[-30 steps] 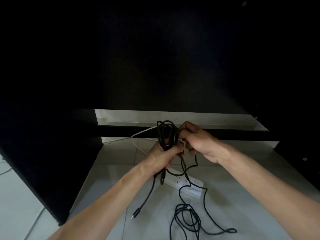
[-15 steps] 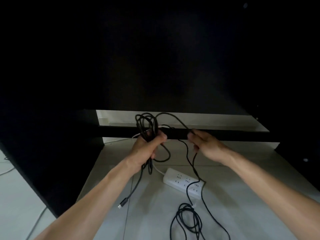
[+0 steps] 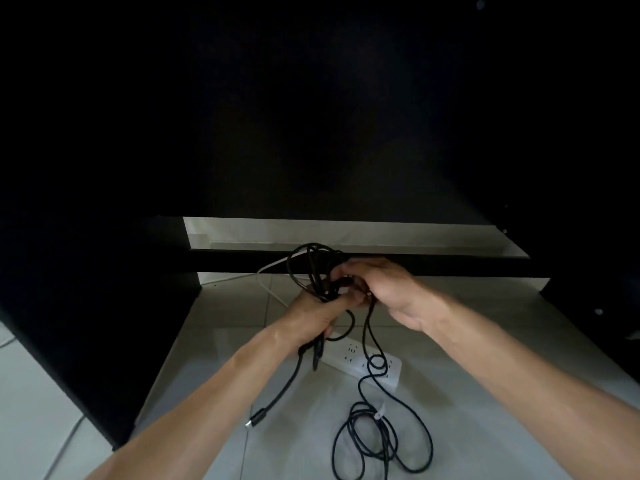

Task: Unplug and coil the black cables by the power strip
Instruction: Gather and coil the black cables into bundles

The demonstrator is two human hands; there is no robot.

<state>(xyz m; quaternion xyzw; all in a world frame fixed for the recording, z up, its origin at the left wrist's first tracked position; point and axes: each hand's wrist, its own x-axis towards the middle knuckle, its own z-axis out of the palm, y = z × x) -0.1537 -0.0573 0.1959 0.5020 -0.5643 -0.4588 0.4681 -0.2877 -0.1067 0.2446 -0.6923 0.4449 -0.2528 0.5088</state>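
Observation:
My left hand point(image 3: 317, 315) grips a bundle of black cable loops point(image 3: 311, 268) that stand up above its fist. My right hand point(image 3: 384, 289) meets it from the right, and its fingers pinch a strand of the same black cable at the bundle. One cable end with a metal plug point(image 3: 254, 419) hangs down below my left hand. The free strand point(image 3: 372, 344) runs down across the white power strip point(image 3: 360, 365) on the floor. It ends in a loose pile of black cable point(image 3: 377, 441) near the bottom of the view.
A black desk panel point(image 3: 86, 323) walls off the left side, a black crossbar point(image 3: 450, 266) runs behind my hands, and dark furniture stands at the right. A white cord point(image 3: 273, 289) trails over the tiled floor toward the power strip.
My hands were together, then apart with a strand stretched between them, and have come back together at the bundle. The head view has shifted a little.

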